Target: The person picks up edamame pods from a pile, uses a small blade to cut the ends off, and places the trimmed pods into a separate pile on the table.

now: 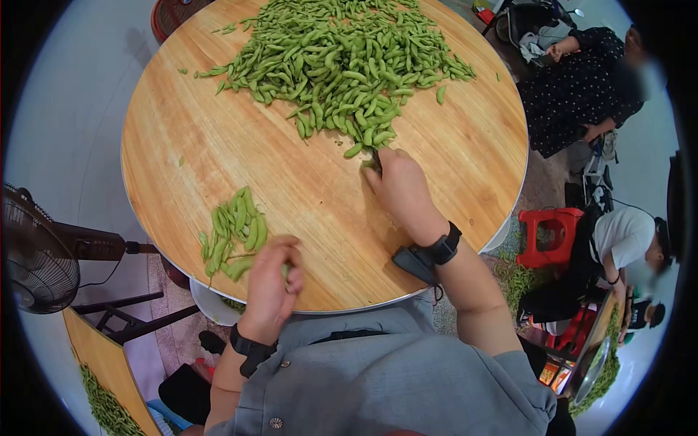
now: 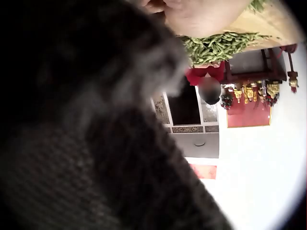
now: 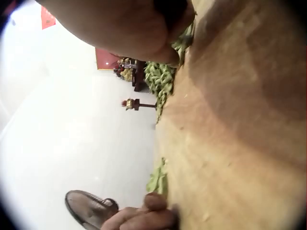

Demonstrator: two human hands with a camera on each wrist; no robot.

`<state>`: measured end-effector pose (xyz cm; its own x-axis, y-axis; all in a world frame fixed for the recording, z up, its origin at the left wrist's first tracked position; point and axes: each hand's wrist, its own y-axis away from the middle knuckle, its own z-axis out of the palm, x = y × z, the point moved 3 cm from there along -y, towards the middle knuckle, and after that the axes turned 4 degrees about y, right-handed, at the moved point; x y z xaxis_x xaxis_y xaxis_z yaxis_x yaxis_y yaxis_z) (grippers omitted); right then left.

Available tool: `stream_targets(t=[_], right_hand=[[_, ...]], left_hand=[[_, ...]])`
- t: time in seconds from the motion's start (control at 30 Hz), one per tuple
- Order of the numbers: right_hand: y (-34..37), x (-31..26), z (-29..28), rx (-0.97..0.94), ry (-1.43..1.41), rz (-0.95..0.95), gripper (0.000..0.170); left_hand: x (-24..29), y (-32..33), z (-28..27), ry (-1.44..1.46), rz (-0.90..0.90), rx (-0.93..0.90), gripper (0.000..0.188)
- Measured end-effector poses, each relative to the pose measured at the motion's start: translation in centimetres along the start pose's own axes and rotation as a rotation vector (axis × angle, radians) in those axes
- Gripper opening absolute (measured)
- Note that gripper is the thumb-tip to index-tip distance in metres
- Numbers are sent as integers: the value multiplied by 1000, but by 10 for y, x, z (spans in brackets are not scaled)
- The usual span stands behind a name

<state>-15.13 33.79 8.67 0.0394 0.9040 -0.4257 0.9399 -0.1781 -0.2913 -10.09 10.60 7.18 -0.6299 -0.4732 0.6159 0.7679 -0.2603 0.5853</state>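
Note:
Green pods lie in a large heap on the round wooden table, with a narrow tail of pods reaching toward the right hand. That hand grips a small dark tool, mostly hidden by the fingers, and a pod shows by the thumb. In the right wrist view the dark tool is partly visible in the hand. The left hand has its fingers curled round a green pod, beside a small pile of pods. In the left wrist view dark cloth blocks much of the picture.
A dark phone-like object lies at the table's near edge under the right wrist. A fan stands at left. A red stool and two people are at right, with further pods on another table at lower left.

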Motion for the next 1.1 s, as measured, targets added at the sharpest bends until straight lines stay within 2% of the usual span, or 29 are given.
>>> stream_targets(t=[0.03, 0.1, 0.13, 0.17, 0.2, 0.23, 0.27, 0.33, 0.37, 0.43, 0.57, 0.63, 0.7, 0.73, 0.8, 0.83, 0.9, 1.03, 1.1], right_hand=[[1, 3, 2, 26, 41, -29, 28], [4, 0, 0, 52, 79, -61, 28], [9, -7, -5, -25, -61, -46, 27], [14, -15, -10, -105, -201, -34, 25], [19, -23, -17, -113, -205, -39, 25], [27, -28, -16, -378, -519, 147, 23], [36, -34, -14, -643, -830, 340, 21], [44, -41, -19, -686, -934, 362, 21], [49, -42, -19, -720, -1035, 386, 21], [58, -39, -20, -685, -1063, 416, 20], [68, -42, -20, -604, -1131, 350, 21], [73, -43, -20, -595, -1125, 329, 24], [73, -43, -27, -478, -903, 169, 28], [73, -44, -32, -479, -905, 170, 28], [73, -49, -42, -640, -822, 164, 34], [75, -48, -41, -639, -823, 162, 34], [78, -50, -39, -597, -861, 38, 38], [81, -45, -31, -599, -919, 55, 38], [82, -46, -33, -636, -976, 122, 38]], left_hand=[[1, -3, 1, -1, -2, 1, 16], [9, -7, 0, 109, 219, 81, 15], [9, -6, 4, 110, 220, 85, 15], [4, -2, 15, 5, 138, 7, 16], [-1, 0, 24, -99, 54, -68, 17], [-3, -1, 28, -96, 56, -58, 17], [-7, -1, 36, -147, -17, -183, 19], [-14, -3, 40, -199, -123, -398, 19], [-16, -2, 41, -201, -125, -394, 19], [-18, -2, 44, -248, -102, -396, 17], [-20, -1, 47, -227, -119, -448, 16], [-17, 3, 51, -159, -79, -369, 17], [-16, 1, 45, -179, -61, -373, 17], [-16, 0, 42, -198, -46, -377, 16], [-16, 0, 41, -209, -47, -390, 16], [-16, 1, 41, -220, -46, -407, 16], [-16, 2, 42, -233, -43, -415, 15], [-17, 3, 40, -266, -3, -463, 14], [-17, 3, 42, -262, -3, -456, 14]])
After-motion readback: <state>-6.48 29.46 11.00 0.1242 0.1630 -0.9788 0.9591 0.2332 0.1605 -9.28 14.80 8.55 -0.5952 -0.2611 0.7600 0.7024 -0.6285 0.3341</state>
